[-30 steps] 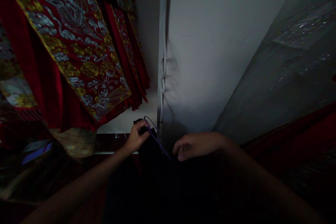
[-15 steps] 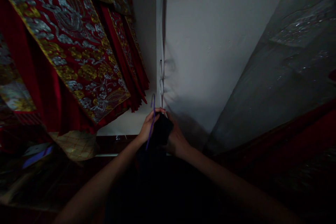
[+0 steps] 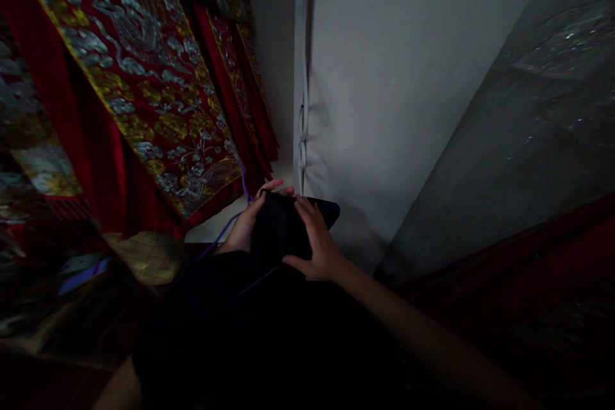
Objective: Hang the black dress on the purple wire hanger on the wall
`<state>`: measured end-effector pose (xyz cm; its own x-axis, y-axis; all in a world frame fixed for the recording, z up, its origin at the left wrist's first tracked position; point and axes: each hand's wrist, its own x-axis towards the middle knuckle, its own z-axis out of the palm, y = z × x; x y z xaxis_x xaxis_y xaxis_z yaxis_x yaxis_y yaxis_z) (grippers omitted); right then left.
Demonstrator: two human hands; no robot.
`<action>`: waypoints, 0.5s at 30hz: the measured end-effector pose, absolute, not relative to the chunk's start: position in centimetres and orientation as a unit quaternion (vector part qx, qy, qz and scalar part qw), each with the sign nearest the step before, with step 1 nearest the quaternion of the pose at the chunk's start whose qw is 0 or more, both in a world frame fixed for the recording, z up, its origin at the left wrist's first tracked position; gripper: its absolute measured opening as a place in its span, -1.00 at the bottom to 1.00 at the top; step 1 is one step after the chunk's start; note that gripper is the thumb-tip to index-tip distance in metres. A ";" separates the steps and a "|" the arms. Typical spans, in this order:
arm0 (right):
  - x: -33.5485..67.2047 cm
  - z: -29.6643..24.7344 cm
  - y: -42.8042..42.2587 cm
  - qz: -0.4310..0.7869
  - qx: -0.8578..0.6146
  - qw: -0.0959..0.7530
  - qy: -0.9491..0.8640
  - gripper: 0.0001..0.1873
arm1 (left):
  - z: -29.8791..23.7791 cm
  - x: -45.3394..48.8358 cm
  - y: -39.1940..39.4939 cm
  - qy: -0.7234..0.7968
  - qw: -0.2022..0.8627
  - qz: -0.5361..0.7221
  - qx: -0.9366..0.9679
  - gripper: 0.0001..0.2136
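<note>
A black garment (image 3: 283, 230) is raised in front of me, its dark cloth draping down over my left forearm. My left hand (image 3: 247, 221) grips its left side together with a thin purple hanger (image 3: 225, 230), whose hook rises beside my fingers. My right hand (image 3: 314, 240) lies on the garment's right side, fingers spread over the cloth and thumb underneath, holding it. The lower part of the garment is lost in the dark.
Red robes with gold and silver embroidery (image 3: 144, 77) hang at the left. A white fabric cover (image 3: 384, 90) with a seam hangs ahead, and a grey plastic-covered garment (image 3: 528, 122) slopes at the right. More red cloth (image 3: 552, 256) lies at the lower right.
Both hands came together and lifted the black garment higher. The cloth now covers my left forearm, and the purple hanger has swung to the left of my left hand.
</note>
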<state>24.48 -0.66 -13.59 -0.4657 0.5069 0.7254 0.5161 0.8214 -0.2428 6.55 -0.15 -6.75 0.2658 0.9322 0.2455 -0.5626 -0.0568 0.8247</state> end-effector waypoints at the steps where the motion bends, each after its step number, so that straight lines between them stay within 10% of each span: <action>1: 24.7 -13.6 -1.0 -0.014 -0.298 0.412 -0.861 0.21 | -6.7 6.2 -0.3 0.201 0.665 0.566 0.445 -0.73; 10: 26.7 -15.1 -1.2 -0.021 -0.345 0.316 -0.884 0.58 | -8.9 8.2 -0.3 0.218 0.697 0.514 0.450 -0.79; 15: 27.8 -17.7 -0.8 0.000 -0.375 0.333 -0.865 0.20 | -8.6 9.0 -0.2 0.278 0.743 0.442 0.418 -0.84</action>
